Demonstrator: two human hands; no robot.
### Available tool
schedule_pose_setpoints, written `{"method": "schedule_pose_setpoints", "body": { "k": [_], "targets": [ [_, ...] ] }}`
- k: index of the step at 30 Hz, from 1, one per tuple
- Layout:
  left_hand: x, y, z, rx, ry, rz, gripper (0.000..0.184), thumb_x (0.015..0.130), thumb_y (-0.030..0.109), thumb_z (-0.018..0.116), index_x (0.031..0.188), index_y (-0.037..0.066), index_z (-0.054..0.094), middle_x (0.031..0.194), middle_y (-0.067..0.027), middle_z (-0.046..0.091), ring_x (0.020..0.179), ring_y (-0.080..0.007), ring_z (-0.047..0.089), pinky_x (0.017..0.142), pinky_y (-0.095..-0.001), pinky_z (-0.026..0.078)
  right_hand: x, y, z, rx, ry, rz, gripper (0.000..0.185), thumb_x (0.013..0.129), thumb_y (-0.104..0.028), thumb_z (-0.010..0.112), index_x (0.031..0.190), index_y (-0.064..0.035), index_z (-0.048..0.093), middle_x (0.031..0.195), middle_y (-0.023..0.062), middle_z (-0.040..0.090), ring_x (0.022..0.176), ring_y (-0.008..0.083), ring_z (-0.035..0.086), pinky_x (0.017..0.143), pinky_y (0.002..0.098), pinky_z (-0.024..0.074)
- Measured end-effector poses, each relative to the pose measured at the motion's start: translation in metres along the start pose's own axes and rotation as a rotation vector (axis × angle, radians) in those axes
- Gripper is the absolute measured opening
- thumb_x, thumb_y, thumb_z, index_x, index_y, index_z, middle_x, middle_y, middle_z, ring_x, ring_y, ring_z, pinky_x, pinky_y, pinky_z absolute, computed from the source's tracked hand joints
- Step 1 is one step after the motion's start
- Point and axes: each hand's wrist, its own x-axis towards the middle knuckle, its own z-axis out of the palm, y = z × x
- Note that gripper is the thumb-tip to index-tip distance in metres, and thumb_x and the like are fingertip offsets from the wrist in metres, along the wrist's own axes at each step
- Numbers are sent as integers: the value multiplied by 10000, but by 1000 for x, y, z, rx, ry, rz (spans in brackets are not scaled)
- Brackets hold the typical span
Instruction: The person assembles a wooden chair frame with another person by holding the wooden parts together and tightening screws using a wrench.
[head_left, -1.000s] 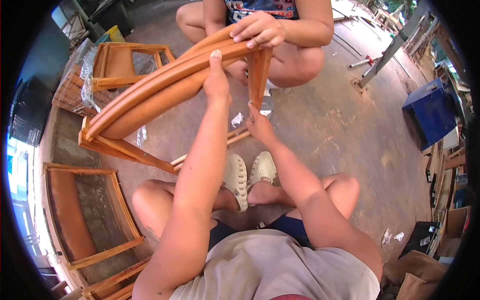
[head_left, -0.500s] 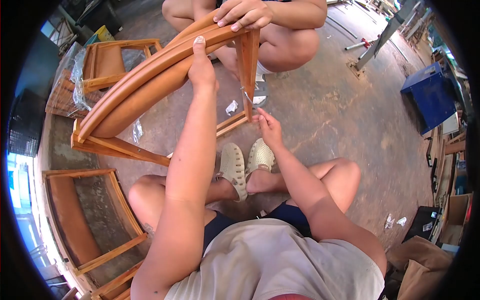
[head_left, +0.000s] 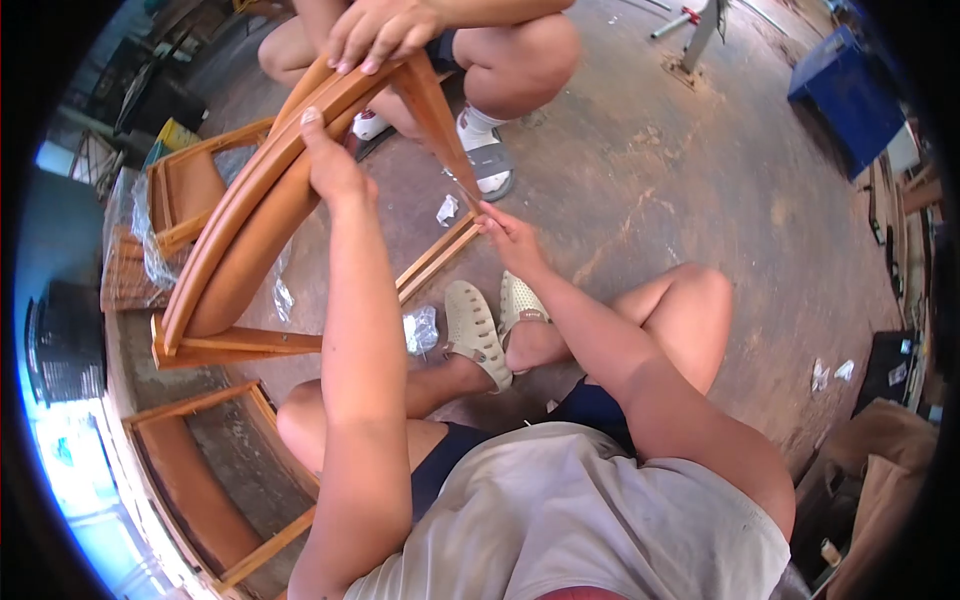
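A wooden chair [head_left: 243, 205] with a tan padded panel is tipped up in front of me. My left hand [head_left: 340, 172] is wrapped over its curved rail, thumb on top. Low by the chair's right leg [head_left: 437, 120], my right hand [head_left: 512, 240] pinches a thin metal tool [head_left: 463, 187]; its tip meets the wood near the leg's lower end, and its exact kind is too small to tell. A co-worker's hand [head_left: 385, 35] rests on the top corner of the same chair, to the right of my left hand.
The co-worker squats opposite, a grey sandal [head_left: 490, 160] on one foot. Another padded wooden frame [head_left: 190, 195] stands at left, a further one [head_left: 265, 550] at lower left. Crumpled plastic [head_left: 420, 330] lies by my clogs [head_left: 475, 335]. A blue box [head_left: 840, 95] stands far right.
My view has shifted, so the chair and both hands appear further left. My left hand keeps its hold on the rail, and my right hand stays by the leg with the thin metal tool.
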Motion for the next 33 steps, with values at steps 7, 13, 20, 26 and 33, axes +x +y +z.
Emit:
{"method": "schedule_pose_setpoints", "body": {
  "k": [7, 13, 20, 26, 33],
  "targets": [
    [2, -3, -2, -10, -14, 15, 622, 860, 487, 562, 1284, 46, 446, 1164, -80, 566, 1053, -194, 555, 856, -332, 365, -2, 1, 3, 24, -4, 18, 362, 954, -145, 511, 1311, -81, 520, 1048, 44, 667, 891, 77, 583, 764, 235, 481],
    [-1, -1, 0, -12, -37, 0, 628, 867, 500, 537, 1294, 52, 431, 1189, -88, 549, 1103, -234, 538, 879, -343, 344, -1, 6, -1, 38, -12, 2, 355, 953, -132, 507, 1299, -54, 523, 1046, 64, 666, 927, 92, 594, 798, 236, 483],
    [15, -58, -50, 333, -559, -5, 528, 910, 325, 573, 1328, 36, 427, 1223, -120, 564, 1169, -213, 513, 976, -381, 373, 9, 15, -11, 144, 99, -13, 249, 952, -98, 478, 1140, 7, 604, 847, 64, 659, 782, 106, 612, 741, 252, 513],
    [45, -159, -90, 736, -996, -129, 577, 817, 90, 693, 1327, 18, 433, 1260, -121, 538, 1146, -200, 529, 955, -325, 434, 15, 5, -25, -46, 201, 72, 195, 907, -160, 563, 982, 2, 640, 734, 56, 644, 650, 98, 574, 621, 260, 472],
    [75, -192, -87, 559, -1012, -395, 558, 789, 65, 725, 1289, 41, 480, 1214, -87, 541, 1176, -192, 493, 983, -332, 415, 62, 15, -23, -364, 127, 82, 265, 828, -241, 682, 972, -24, 633, 735, 89, 642, 653, 171, 608, 619, 304, 477]
  ]
}}
